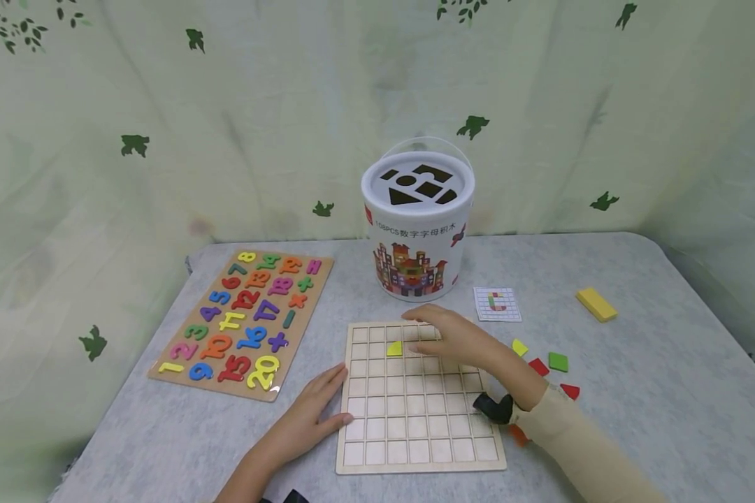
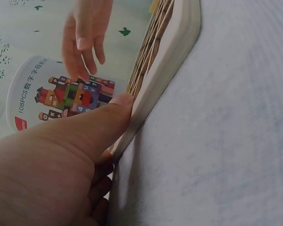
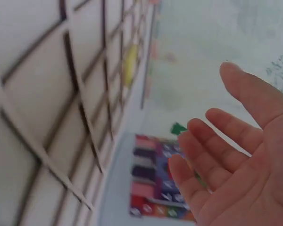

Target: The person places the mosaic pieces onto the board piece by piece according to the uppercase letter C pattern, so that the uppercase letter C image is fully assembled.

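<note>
A wooden grid board lies flat on the table, with one yellow quarter-round tile sitting in a cell of its upper part. My left hand rests along the board's left edge, fingers extended; in the left wrist view its thumb touches the rim. Above the upper right of the board hovers my right hand, close to the yellow tile. The right wrist view shows that hand with fingers apart, nothing held, and the tile blurred on the grid.
Loose tiles lie right of the board, among them a green square and a red piece; the right forearm partly covers an orange one. Behind stand a white bucket and a pattern card. A number board is left, a yellow block right.
</note>
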`<state>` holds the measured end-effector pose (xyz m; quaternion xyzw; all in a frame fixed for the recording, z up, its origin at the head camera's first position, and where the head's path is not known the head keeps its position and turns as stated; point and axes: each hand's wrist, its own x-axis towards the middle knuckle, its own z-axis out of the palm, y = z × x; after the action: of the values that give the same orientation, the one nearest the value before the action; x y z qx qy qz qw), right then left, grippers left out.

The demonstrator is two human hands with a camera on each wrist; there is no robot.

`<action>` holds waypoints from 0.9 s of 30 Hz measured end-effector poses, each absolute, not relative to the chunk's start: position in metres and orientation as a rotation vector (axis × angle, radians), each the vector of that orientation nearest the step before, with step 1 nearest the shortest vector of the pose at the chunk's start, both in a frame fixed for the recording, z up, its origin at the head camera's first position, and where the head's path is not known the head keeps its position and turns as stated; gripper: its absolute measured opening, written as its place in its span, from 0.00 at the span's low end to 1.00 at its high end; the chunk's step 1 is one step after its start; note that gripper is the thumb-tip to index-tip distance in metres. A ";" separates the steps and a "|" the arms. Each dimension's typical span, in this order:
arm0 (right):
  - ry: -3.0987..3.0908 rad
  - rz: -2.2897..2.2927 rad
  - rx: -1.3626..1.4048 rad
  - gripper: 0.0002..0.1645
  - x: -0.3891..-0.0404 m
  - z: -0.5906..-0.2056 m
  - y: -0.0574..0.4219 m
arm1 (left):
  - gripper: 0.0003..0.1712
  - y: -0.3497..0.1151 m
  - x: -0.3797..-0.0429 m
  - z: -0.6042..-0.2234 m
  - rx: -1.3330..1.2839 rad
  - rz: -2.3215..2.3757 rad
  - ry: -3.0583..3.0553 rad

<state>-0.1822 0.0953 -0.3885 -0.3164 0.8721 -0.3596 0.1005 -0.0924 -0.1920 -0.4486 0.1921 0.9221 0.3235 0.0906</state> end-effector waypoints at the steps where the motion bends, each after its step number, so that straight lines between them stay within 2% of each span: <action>1: 2.599 -1.059 -0.935 0.32 -0.180 -0.384 0.101 | 0.44 -0.192 -0.092 -0.449 0.574 0.959 2.741; 6: 2.721 -1.038 -0.888 0.36 -0.166 -0.369 0.137 | 0.44 -0.191 -0.093 -0.448 0.579 0.953 2.741; 9: 2.794 -1.003 -0.824 0.36 -0.156 -0.370 0.161 | 0.43 -0.190 -0.093 -0.448 0.579 0.951 2.744; 20: 2.797 -0.987 -0.645 0.35 -0.128 -0.402 0.232 | 0.43 -0.191 -0.092 -0.449 0.577 0.954 2.745; 27: 2.707 -0.949 -0.498 0.32 -0.122 -0.418 0.251 | 0.43 -0.192 -0.091 -0.448 0.583 0.960 2.745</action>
<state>-0.1221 0.2511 -0.4175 -0.1700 0.9236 -0.3239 0.1149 -0.0913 -0.1920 -0.4478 0.1959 0.9219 0.3226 0.0878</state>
